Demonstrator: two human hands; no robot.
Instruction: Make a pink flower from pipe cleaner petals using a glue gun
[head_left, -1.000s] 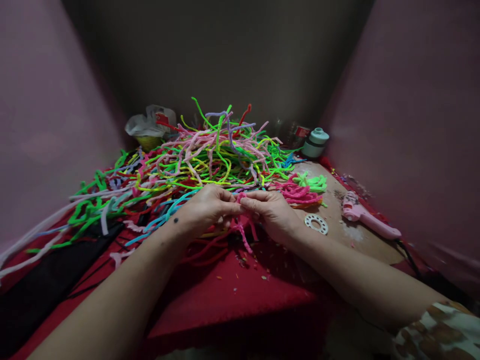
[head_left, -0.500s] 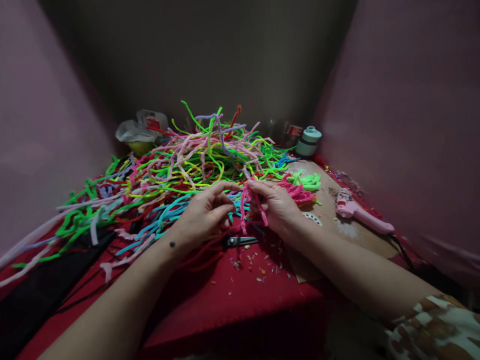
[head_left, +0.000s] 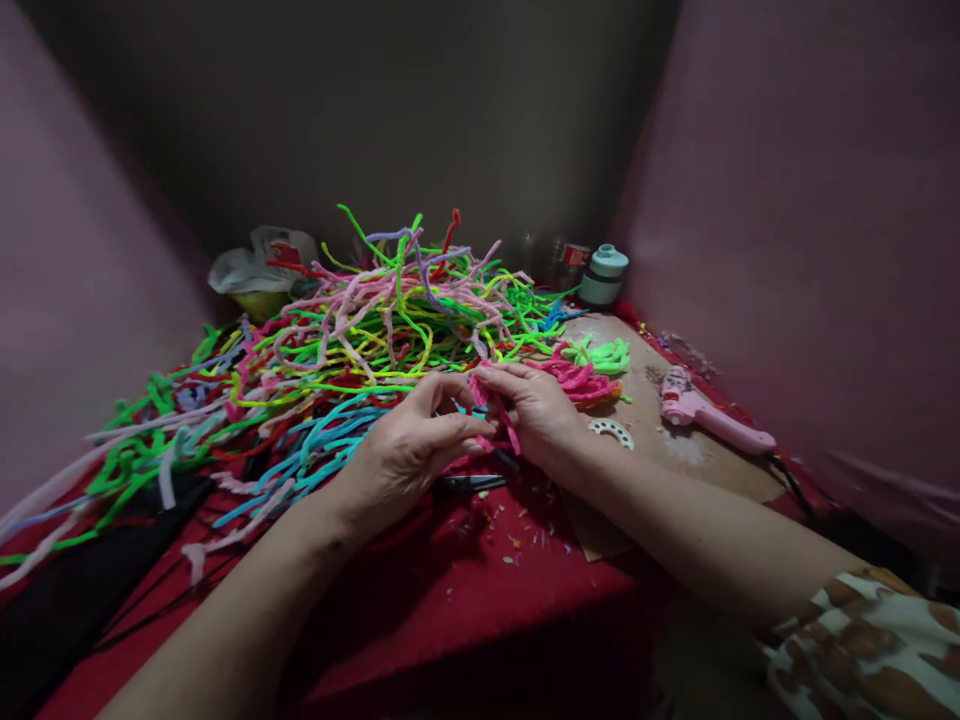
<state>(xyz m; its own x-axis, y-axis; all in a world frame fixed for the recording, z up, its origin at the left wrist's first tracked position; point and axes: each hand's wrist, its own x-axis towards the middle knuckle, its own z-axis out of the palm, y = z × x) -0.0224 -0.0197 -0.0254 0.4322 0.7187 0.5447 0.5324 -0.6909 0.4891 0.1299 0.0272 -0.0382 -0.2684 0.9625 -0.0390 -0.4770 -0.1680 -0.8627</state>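
Observation:
In front of me, above the red-covered table, my right hand [head_left: 536,408] pinches a bent pink pipe cleaner [head_left: 511,434] between thumb and forefinger. My left hand [head_left: 405,438] is closed at the lower end of a hanging strand of it, thumb and fingertips meeting there. Part of the pink piece is hidden by the fingers. Below the hands lies a dark pair of scissors [head_left: 480,482], partly covered from view. Just beyond them spreads a big tangled heap of pipe cleaners [head_left: 397,315] in green, pink, yellow, blue and red.
A pink glue gun [head_left: 712,420] rests on a brown board [head_left: 720,475] at the right. Near it are a white ring-shaped piece [head_left: 613,432] and bundled pink pipe cleaners [head_left: 589,382]. A pale green bottle [head_left: 604,275] stands behind. Small scraps [head_left: 517,545] litter the red cloth.
My left hand has moved right and its fingertips have closed on the hanging pink strand. My right hand still pinches the pink pipe cleaner. The whole view has shifted slightly.

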